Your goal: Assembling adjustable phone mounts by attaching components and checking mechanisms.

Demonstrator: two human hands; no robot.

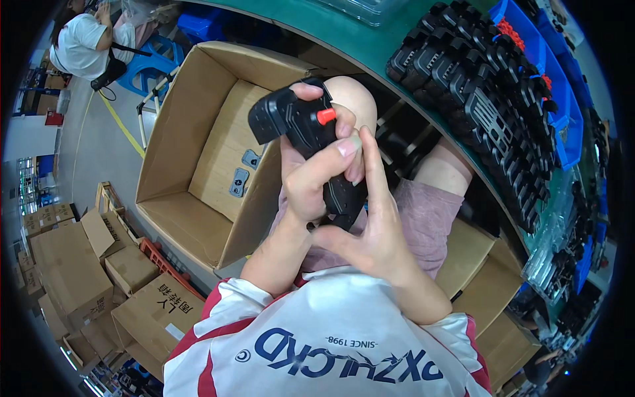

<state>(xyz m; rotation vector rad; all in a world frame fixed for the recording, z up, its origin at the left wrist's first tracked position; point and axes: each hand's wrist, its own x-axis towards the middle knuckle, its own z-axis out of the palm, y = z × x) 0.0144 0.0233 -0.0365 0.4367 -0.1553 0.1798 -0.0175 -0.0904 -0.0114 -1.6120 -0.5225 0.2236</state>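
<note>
A black pistol-shaped tool housing with a red button is held up in front of me, above my lap. My left hand is closed around it; the thumb lies across its near side and fingertips curl over from behind. My right hand cups the lower end of the housing, with its thumb at the base and its fingers along the right side, tips close to my left thumb. Between the two palms, part of the housing is hidden.
An open cardboard box at left holds two small grey parts. Rows of black housings cover the green bench at right, beside blue bins. Stacked cartons stand lower left. Another person sits far left.
</note>
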